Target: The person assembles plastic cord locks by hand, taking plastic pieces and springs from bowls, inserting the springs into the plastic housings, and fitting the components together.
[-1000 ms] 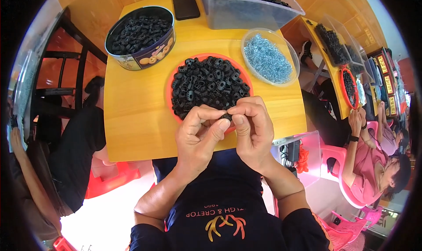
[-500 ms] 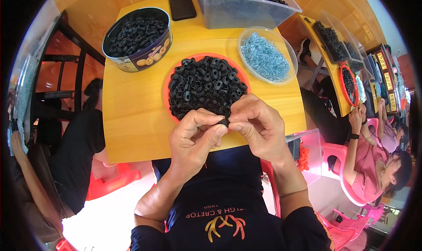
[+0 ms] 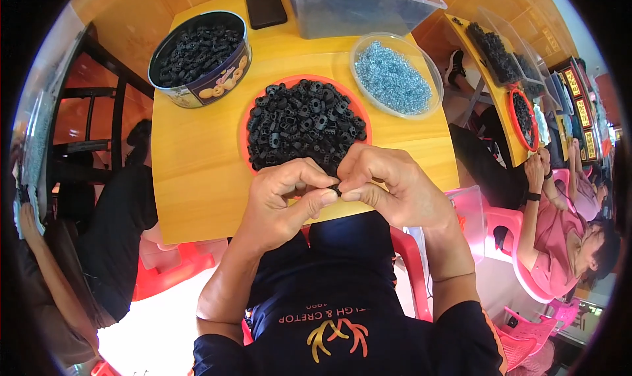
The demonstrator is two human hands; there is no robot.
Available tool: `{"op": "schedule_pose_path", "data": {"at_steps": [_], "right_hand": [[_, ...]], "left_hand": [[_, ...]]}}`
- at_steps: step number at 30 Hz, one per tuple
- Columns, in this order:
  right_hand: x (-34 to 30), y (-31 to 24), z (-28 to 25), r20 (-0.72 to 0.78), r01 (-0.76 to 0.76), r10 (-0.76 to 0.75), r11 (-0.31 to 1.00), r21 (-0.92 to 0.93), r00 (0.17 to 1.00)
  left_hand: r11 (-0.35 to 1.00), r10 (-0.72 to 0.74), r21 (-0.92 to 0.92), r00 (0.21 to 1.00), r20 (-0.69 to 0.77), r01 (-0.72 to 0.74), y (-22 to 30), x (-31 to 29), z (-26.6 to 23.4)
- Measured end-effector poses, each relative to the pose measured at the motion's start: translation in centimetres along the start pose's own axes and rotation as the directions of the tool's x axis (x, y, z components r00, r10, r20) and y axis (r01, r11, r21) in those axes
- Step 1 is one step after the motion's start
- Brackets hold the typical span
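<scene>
My left hand and my right hand meet just above the table's near edge. Between both sets of thumb and fingertips is a small black plastic cord lock, mostly covered by the fingers. Just beyond my hands, a round orange-red tray carries a heap of similar black plastic pieces. A clear round tub at the far right of the tray contains many tiny silvery-blue springs.
Back left on the yellow table stand a round tin of black pieces and a dark phone. A clear bin of black pieces is at the back. People sit at left and right.
The view has shifted slightly, so the tray and tubs appear a little higher and further left. Both hands still pinch the small black piece, with my right wrist turned somewhat outward.
</scene>
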State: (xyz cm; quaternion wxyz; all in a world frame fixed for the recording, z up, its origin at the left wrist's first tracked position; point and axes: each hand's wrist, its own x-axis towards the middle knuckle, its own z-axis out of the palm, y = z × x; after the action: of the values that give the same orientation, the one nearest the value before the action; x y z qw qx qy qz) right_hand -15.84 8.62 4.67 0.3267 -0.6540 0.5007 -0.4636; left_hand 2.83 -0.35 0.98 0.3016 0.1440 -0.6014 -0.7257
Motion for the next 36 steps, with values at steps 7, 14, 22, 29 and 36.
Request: {"op": "schedule_pose_path", "data": {"at_steps": [7, 14, 22, 29, 36], "right_hand": [[0.0, 0.7, 0.1, 0.063, -0.046, 0.046, 0.999, 0.001, 0.997], [0.7, 0.6, -0.4, 0.077, -0.123, 0.117, 0.99, 0.069, 0.99], [1.2, 1.1, 2.8, -0.332, -0.047, 0.085, 0.992, 0.12, 0.94], [0.8, 0.8, 3.6, -0.315, -0.04, 0.18, 0.914, 0.403, 0.932], [0.4, 0.9, 3.5, -0.275, -0.034, 0.224, 0.828, 0.56, 0.935]], "left_hand": [[0.988, -0.15, -0.025, 0.986, 0.069, 0.152, 0.3, 0.6, -0.6], [0.99, -0.144, 0.014, 0.982, 0.124, 0.143, 0.7, 1.5, -1.3], [0.998, 0.024, -0.052, 0.989, -0.143, -0.032, -0.6, 1.4, 0.0], [0.985, -0.017, -0.172, 0.99, -0.143, -0.007, -0.8, 1.3, 0.0], [0.967, -0.083, -0.248, 0.988, -0.131, 0.049, -0.5, 1.2, 0.3]]}}
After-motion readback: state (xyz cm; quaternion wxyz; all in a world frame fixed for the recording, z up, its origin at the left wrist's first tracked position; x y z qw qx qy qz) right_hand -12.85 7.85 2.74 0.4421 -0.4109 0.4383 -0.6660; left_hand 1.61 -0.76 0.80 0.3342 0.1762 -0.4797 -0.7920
